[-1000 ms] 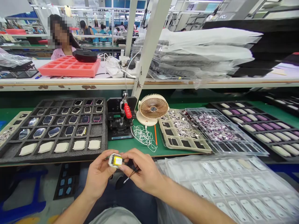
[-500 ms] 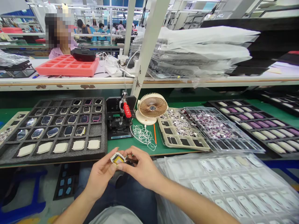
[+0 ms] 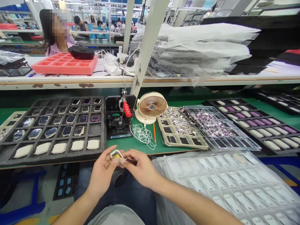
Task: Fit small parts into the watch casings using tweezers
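My left hand (image 3: 103, 172) holds a small white watch case (image 3: 116, 154) with a yellow part inside, fingers curled round it just below the bench's front edge. My right hand (image 3: 138, 167) pinches at the case's right side, fingertips pressed together, and a thin dark tool shows under its fingers. Both hands hover over my lap. A black foam tray (image 3: 98, 132) of watch faces and white cases lies on the bench to the upper left of the hands.
A black press jig with a red handle (image 3: 119, 117) and a small beige fan (image 3: 151, 106) stand mid-bench. Trays of small parts (image 3: 182, 125) and clear blister trays (image 3: 222, 181) fill the right. A shelf above carries a red tray (image 3: 64, 64); a person sits beyond it.
The hands have lifted slightly toward the bench edge, and the case has tilted in my left hand. The view has shifted a little.
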Motion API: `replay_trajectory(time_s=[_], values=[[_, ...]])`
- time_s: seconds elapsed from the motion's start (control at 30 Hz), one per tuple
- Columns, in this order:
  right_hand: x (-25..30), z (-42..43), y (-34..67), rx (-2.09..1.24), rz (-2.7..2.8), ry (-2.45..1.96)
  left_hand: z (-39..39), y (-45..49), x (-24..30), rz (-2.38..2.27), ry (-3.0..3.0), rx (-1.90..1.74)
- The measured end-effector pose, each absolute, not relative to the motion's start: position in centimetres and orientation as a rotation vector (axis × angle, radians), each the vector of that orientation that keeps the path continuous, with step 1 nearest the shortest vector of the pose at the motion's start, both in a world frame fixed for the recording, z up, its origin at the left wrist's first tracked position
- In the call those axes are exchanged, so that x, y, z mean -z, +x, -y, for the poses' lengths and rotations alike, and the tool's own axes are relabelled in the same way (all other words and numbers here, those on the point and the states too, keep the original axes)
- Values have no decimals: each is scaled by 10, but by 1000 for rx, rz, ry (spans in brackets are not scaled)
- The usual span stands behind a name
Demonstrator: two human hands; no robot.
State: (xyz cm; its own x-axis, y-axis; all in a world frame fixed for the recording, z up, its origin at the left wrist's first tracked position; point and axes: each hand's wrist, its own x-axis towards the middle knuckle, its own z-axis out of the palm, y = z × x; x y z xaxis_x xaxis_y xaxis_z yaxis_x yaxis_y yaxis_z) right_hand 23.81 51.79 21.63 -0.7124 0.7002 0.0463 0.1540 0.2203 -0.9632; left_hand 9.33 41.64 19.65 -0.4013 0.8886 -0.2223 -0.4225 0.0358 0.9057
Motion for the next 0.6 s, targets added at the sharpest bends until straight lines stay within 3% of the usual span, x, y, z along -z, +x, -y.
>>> replay_trajectory(time_s=[0.33, 0.47, 0.6], values=[[-236, -554, 269, -1835, 1399, -872, -417, 97, -210, -955, 294, -1499], [-234, -547, 275, -2016, 1332, -878, -416, 97, -215, -908, 265, -1452], [-226, -539, 279, -1969, 1411, -812, -414, 99, -215, -981, 290, -1443]])
